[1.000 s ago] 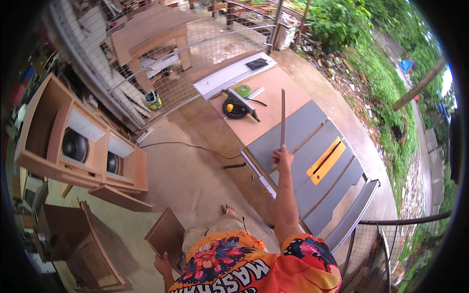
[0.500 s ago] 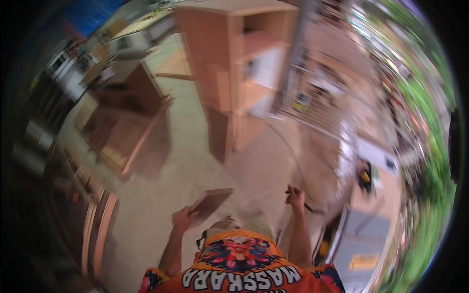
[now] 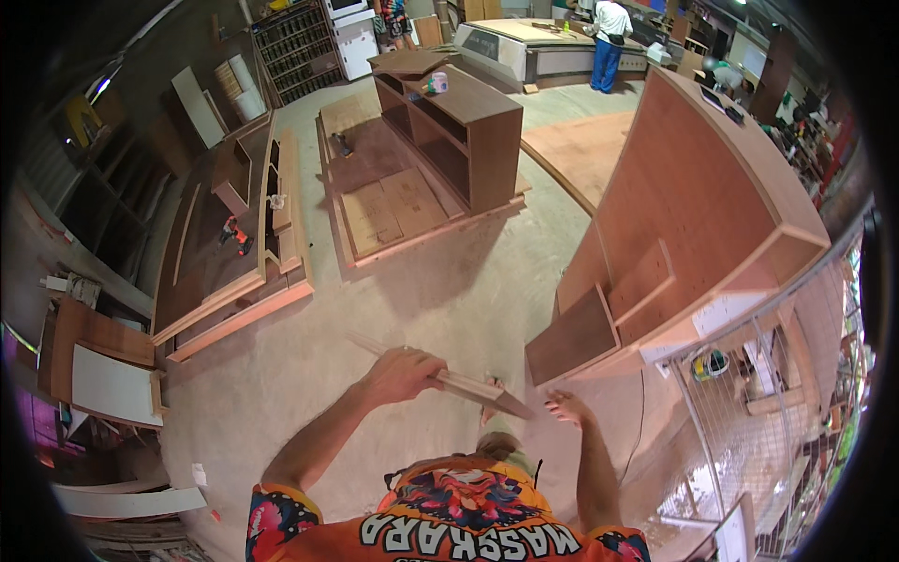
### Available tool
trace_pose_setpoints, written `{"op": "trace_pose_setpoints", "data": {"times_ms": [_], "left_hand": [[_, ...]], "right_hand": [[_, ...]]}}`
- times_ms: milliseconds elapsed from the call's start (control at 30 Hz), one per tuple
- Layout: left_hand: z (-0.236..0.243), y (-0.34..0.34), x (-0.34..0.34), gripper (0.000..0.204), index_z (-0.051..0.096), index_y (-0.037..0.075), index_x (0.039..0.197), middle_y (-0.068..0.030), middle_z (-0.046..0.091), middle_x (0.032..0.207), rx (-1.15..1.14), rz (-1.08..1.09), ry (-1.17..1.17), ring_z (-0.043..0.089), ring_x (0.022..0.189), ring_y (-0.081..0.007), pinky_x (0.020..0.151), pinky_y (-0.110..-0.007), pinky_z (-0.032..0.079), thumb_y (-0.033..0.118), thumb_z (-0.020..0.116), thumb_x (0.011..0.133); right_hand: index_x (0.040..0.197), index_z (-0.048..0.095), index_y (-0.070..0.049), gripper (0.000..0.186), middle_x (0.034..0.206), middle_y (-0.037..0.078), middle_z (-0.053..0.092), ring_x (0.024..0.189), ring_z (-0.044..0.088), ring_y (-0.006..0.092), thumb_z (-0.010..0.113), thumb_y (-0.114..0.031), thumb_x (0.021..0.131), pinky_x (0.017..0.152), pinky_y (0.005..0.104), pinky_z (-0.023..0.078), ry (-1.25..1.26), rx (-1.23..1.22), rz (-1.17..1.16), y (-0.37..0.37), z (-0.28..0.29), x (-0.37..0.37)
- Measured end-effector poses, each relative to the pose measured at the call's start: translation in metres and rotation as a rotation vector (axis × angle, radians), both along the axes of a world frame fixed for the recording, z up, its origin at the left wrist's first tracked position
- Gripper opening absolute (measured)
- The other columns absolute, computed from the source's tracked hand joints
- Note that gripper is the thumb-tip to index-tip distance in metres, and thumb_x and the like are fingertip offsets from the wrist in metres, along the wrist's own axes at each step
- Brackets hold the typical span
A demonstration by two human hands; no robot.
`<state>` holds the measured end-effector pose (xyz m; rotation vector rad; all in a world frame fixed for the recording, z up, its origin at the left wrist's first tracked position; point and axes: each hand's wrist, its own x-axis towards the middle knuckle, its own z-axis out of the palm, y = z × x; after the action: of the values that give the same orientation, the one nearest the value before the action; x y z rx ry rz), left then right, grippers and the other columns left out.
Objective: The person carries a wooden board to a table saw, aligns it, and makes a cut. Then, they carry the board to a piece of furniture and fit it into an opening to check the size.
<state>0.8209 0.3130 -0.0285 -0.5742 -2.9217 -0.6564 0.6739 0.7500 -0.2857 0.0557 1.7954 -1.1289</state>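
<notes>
My left hand [image 3: 403, 375] is closed around a narrow brown wooden board [image 3: 482, 391], which it carries in front of my body. The board's far end slopes down to the right, toward my right hand [image 3: 567, 408]. That hand holds nothing, its fingers apart and slightly bent, a short gap from the board. Just beyond it stands a large reddish-brown wooden cabinet [image 3: 688, 178]. A darker brown panel [image 3: 571, 337] rests upright against the cabinet's lower end.
On the left lies a low wooden frame [image 3: 220, 304] with a red cordless drill [image 3: 236, 234] on it. Farther ahead, a brown shelf unit [image 3: 494, 155] stands on panels. A wire fence [image 3: 716, 421] runs at right. One person [image 3: 613, 42] stands at a far worktable.
My view has swung left, so the cabinet now appears farther right. The board in my left hand has come across my body. My right hand sits slightly lower in view.
</notes>
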Motion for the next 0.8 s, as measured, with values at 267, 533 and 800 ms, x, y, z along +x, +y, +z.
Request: {"op": "trace_pose_setpoints", "data": {"times_ms": [267, 533, 800], "left_hand": [[0.056, -0.049, -0.067, 0.036, 0.064, 0.012, 0.111, -0.0049, 0.074, 0.100, -0.064, 0.106, -0.004, 0.073, 0.091, -0.0274, 0.071, -0.041, 0.057, 0.030, 0.081, 0.085], [0.061, -0.116, -0.141, 0.036, 0.065, 0.014, 0.116, -0.0032, 0.073, 0.107, 0.076, 0.193, 0.055, 0.071, 0.098, -0.0277, 0.077, -0.040, 0.057, 0.026, 0.080, 0.086], [0.063, -0.261, -0.203, 0.038, 0.067, 0.015, 0.118, -0.0012, 0.073, 0.113, 0.040, 0.257, 0.140, 0.071, 0.103, -0.0261, 0.084, -0.041, 0.057, 0.026, 0.080, 0.084]], "right_hand": [[0.149, 0.054, -0.012, 0.068, 0.137, 0.008, 0.064, 0.112, 0.061, 0.0194, 0.042, -0.063, 0.105, 0.099, 0.0359, 0.049, -0.278, -0.248, 0.499, -0.164, 0.132, -0.126], [0.140, 0.061, 0.000, 0.087, 0.131, 0.014, 0.066, 0.115, 0.061, 0.0238, 0.046, -0.075, 0.097, 0.102, 0.0381, 0.046, -0.280, -0.077, 0.564, -0.284, 0.226, -0.192], [0.135, 0.063, 0.005, 0.096, 0.126, 0.018, 0.067, 0.113, 0.064, 0.0257, 0.049, -0.080, 0.094, 0.097, 0.0389, 0.050, -0.445, -0.027, 0.790, -0.501, 0.050, -0.247]]}}
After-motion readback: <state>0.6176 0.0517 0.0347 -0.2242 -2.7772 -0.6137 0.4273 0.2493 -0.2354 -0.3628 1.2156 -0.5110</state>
